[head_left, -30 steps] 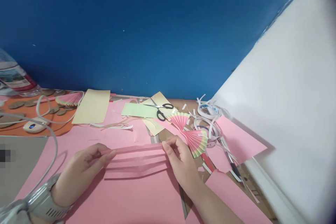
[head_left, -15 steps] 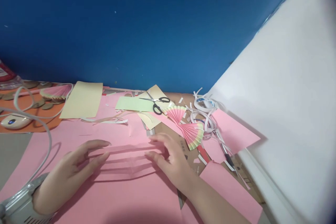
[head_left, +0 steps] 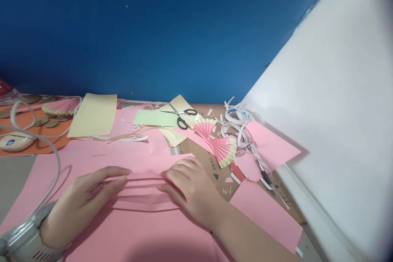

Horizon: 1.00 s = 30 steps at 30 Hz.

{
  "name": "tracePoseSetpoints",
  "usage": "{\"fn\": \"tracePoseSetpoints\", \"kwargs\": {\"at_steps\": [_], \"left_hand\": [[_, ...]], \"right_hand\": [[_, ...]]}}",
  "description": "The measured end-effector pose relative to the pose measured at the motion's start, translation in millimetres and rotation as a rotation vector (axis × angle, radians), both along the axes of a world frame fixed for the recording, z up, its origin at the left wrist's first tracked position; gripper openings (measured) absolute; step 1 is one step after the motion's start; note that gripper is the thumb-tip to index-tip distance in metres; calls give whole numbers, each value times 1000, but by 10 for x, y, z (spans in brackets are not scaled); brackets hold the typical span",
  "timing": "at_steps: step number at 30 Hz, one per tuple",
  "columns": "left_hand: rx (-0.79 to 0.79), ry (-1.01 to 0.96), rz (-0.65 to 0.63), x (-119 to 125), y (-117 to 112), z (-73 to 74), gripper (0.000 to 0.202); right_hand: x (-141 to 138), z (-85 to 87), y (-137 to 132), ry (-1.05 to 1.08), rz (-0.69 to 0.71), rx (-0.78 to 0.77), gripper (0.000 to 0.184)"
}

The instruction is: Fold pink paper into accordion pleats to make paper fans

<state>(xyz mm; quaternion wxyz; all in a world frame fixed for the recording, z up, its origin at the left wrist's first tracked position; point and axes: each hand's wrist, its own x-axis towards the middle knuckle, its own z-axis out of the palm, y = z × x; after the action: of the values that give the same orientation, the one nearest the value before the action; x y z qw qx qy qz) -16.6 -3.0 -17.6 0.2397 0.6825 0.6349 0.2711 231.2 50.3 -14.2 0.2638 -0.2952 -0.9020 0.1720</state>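
A pink paper strip [head_left: 144, 190], pleated lengthwise, lies on a large pink sheet [head_left: 138, 229] in front of me. My left hand [head_left: 82, 200] lies flat with its fingers stretched along the strip's left end, pressing it down. My right hand [head_left: 187, 188] rests on the strip's right part, fingers curved and together, fingertips pushing toward the left hand. Neither hand lifts anything. A grey device [head_left: 24, 241] sits on my left wrist with a cable running from it.
Black-handled scissors [head_left: 182, 117] lie behind on cream and green paper. Two pleated pink-and-green fans [head_left: 217, 141] sit right of them, beside white paper curls [head_left: 238, 125] and a pen [head_left: 260, 168]. A white board [head_left: 337, 110] leans at the right. An orange mat [head_left: 33, 141] with discs lies far left.
My right hand slid left along the pleated strip, from its right end toward the middle. The left hand stayed pressing. The view shifted slightly right.
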Motion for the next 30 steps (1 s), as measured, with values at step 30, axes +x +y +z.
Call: {"fn": "tracePoseSetpoints", "kwargs": {"at_steps": [30], "left_hand": [[237,258,-252,146,28,69,17]], "right_hand": [[3,77,41,-78,89,-118,22]]}}
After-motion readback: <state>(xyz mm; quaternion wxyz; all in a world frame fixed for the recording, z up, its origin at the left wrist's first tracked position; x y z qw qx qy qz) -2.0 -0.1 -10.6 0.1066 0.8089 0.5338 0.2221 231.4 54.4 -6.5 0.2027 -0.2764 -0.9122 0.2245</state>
